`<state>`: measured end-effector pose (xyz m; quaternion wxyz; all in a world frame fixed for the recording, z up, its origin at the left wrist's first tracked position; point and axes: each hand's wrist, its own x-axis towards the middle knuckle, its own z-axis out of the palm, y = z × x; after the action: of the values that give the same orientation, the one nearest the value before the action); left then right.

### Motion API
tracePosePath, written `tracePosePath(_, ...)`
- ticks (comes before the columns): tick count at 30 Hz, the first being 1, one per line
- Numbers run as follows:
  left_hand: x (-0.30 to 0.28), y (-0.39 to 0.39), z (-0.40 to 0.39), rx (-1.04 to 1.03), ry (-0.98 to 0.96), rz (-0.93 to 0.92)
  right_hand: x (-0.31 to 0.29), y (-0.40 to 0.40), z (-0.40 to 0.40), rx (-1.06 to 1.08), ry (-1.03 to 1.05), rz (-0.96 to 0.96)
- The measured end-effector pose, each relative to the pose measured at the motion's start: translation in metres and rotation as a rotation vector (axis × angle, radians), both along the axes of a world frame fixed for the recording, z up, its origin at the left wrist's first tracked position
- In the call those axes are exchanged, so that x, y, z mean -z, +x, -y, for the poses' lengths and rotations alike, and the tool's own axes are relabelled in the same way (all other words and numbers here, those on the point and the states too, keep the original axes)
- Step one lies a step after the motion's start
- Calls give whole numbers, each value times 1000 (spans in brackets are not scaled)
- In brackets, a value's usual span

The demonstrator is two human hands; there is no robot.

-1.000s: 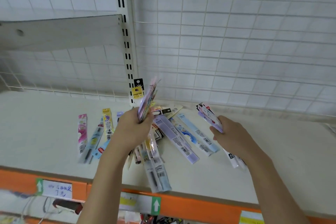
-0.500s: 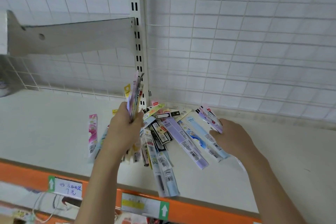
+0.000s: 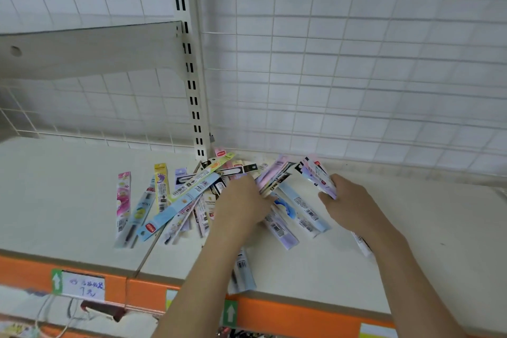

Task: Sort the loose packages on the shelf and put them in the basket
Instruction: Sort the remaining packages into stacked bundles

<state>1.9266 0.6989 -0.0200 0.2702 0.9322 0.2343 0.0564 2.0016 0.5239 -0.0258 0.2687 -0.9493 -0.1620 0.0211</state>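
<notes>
Two bare hands are down on the shelf (image 3: 68, 200) in the head view, both busy among a scatter of long, thin packages. Left hand (image 3: 241, 208) sits at the centre of the picture, fingers curled round a bunch of packages (image 3: 271, 177) that fans up and away toward one o'clock from the knuckles; that is a firm hold, thumb side tucked against the bundle. Right hand (image 3: 348, 206) is over at three o'clock from the left one, gripping its own stack of packages (image 3: 318, 175), tips pointing up toward eleven o'clock, with a white end (image 3: 362, 247) poking out below the wrist. Between the two hands lie pale blue packages (image 3: 301, 208) flat on the shelf, barcodes up, and a lilac one (image 3: 282, 233) just beside them. At nine o'clock from the left hand the loose pile spreads out: a pink package (image 3: 122, 200) farthest left, a yellow one (image 3: 161, 186) nearer in, and a long light-blue strip (image 3: 181, 204) lying slantwise across several others. One more package (image 3: 241, 271) sticks out under the left forearm toward six o'clock, reaching the orange shelf edge (image 3: 301, 315). White wire grid (image 3: 356, 63) backs the shelf, with a slotted upright post (image 3: 189, 63) at twelve o'clock and a bracket (image 3: 90, 49) reaching out at ten. A handwritten price label (image 3: 82, 285) sits at seven o'clock on the orange edge. No basket shows in this view.
</notes>
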Motion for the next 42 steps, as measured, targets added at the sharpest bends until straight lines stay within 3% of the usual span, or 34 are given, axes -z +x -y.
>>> tracePosePath(4,13,6,7,-59,156,-70,1,2,0,-7,-30,-23)
tracePosePath(8,16,7,6,-76,188,-79,-4,9,-3,1,-83,-29)
tracePosePath(16,-17,-14,-15,-104,-246,109,3,25,-23,26,-83,-115)
tracePosePath(21,-42,-42,-33,-180,-378,279,4,29,-33,-27,-103,-143)
tracePosePath(27,-40,-53,-45,-254,-444,327,1,32,-42,-96,-186,-289)
tracePosePath(42,-24,-54,-56,-227,-550,394,5,18,-46,-96,-181,-260)
